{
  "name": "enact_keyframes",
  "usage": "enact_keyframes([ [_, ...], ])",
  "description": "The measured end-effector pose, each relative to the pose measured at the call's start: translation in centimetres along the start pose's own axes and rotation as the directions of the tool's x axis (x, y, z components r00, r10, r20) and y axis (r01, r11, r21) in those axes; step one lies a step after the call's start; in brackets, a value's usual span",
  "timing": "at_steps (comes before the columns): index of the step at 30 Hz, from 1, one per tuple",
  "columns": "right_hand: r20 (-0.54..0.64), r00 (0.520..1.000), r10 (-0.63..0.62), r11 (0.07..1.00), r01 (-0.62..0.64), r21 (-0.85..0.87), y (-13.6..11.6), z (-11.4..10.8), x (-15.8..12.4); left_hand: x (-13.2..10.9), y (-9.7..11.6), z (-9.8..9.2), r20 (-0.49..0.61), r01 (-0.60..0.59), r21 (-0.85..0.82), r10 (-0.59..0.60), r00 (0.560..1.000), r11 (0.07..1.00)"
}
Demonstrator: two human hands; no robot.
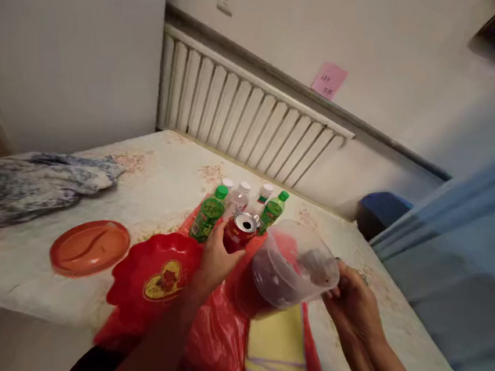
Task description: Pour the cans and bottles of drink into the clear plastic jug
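My left hand [216, 257] is wrapped round a red drink can [237, 233], its opened top facing up toward me. On the right, my right hand [354, 292] grips a clear plastic pitcher [278, 281] by its handle side, the mouth tilted up and to the right. The can is just left of the pitcher's rim. Behind the can stand green-capped bottles [210, 213] and white-capped clear bottles [240, 194]. A scalloped red tray [129, 278] with a yellow heart print lies left of my left hand. Below the pitcher is a folded yellow cloth [278, 343].
Red plastic sheeting [218, 334] lies under these things on a floral-covered table [151, 189]. An orange-red divided plate [88, 248] and a bunched patterned cloth [33, 186] are at left. A radiator [240, 104] runs along the wall; a blue curtain [466, 269] hangs at right.
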State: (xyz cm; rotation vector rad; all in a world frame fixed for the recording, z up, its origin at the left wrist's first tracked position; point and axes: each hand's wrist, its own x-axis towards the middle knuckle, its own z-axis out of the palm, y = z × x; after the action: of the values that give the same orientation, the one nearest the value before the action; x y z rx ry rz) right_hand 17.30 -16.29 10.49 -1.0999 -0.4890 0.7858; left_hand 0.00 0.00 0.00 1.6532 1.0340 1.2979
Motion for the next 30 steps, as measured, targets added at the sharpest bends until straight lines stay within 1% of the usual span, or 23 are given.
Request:
enact_keyframes([
  [3, 0.034, 0.999, -0.004, 1.0, 0.004, -0.004, 1.1, 1.0, 0.5, 0.1, 0.1, -0.9, -0.112, 0.048, 0.054, -0.042, 0.993, 0.997],
  [6, 0.056, 0.998, -0.015, 1.0, 0.016, -0.01, 2.3, 1.9, 1.0, 0.2, 0.2, -1.9, -0.184, 0.12, 0.069, -0.105, 0.977, 0.99],
  [11, 0.061, 0.997, -0.039, 0.998, 0.041, -0.037, 4.1, 3.2, 1.7, 0.0, 0.6, -3.6, -0.233, 0.166, -0.005, -0.163, 0.959, 0.986],
  [15, 0.101, 0.993, -0.06, 0.993, 0.07, -0.094, 5.4, 3.7, 2.2, -0.1, 0.5, -4.3, -0.267, 0.198, -0.071, -0.21, 0.941, 0.978],
  [19, 0.123, 0.992, -0.038, 0.992, 0.053, -0.117, 6.8, 3.5, 2.6, -0.2, 0.2, -4.6, -0.257, 0.204, -0.085, -0.219, 0.941, 0.975],
  [22, 0.124, 0.991, -0.044, 0.994, 0.056, -0.098, 7.6, 2.9, 2.8, -0.3, 0.2, -4.6, -0.256, 0.211, -0.093, -0.228, 0.94, 0.973],
  [27, 0.187, 0.979, -0.077, 0.987, 0.1, -0.122, 8.3, 1.7, 2.8, -0.2, 0.4, -4.4, -0.256, 0.205, -0.091, -0.221, 0.941, 0.975],
  [30, 0.228, 0.965, -0.129, 0.955, 0.183, -0.233, 8.6, 1.4, 3.0, -0.4, 0.3, -4.4, -0.26, 0.194, -0.072, -0.206, 0.943, 0.978],
])
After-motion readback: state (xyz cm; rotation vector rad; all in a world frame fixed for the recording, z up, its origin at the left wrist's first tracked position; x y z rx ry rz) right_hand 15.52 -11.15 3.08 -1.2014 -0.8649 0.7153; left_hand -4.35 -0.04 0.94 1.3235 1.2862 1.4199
